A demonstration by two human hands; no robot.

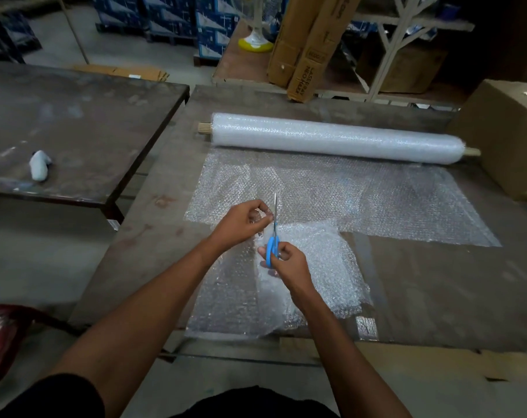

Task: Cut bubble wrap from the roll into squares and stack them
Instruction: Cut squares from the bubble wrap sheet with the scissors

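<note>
Head view: right hand [289, 260] grip pinching scissors [273, 236]; left hand [244, 221] grip pinching bubble wrap [331, 191]; roll [334, 138] behind, cardboard box [509, 131] right.

A warehouse or packing area, by the look of it. Stacked blue cartons [177, 22] on pallets, tall cardboard boxes [304, 46] against white shelving [392, 40], bare concrete floor [120, 52]. Worn tabletop [422, 282] with a bubble wrap roll [334, 137].

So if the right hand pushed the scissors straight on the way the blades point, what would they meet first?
Likely the unrolled bubble wrap sheet lying ahead of the scissors in the right hand, then the roll further on. How high the blades sit above the sheet is unclear.
</note>
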